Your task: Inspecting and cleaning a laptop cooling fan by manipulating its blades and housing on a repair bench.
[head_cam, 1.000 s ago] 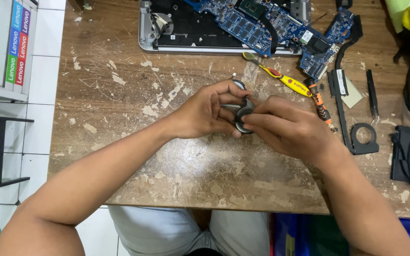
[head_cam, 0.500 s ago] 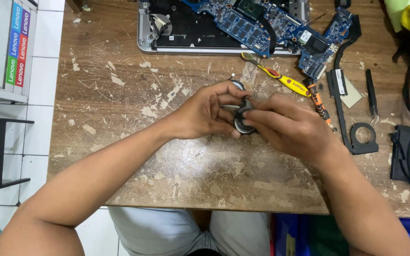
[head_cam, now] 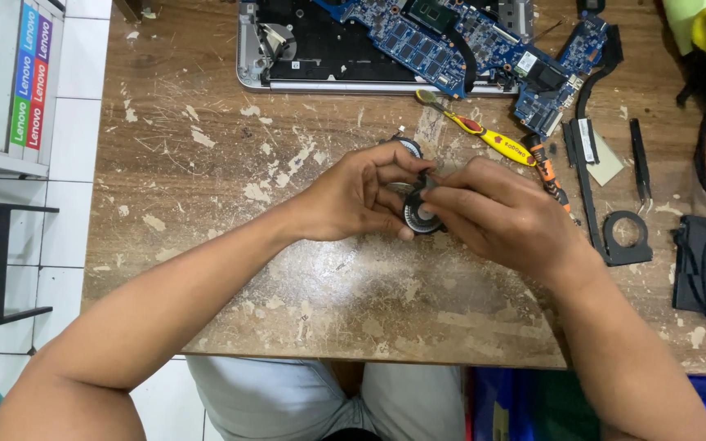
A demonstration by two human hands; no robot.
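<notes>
Hands are closed together over the worn wooden table [head_cam: 206,245], just below the opened laptop [head_cam: 386,49], the left hand [head_cam: 353,200] and right hand [head_cam: 500,212] both gripping a small round black fan [head_cam: 418,214] between them.

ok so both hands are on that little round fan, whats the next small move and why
Probably keep the left hand steadying the round black fan while the right hand works its top edge with the fingertips, since both hands pinch it just above the worn wooden table and hide most of it.
</notes>
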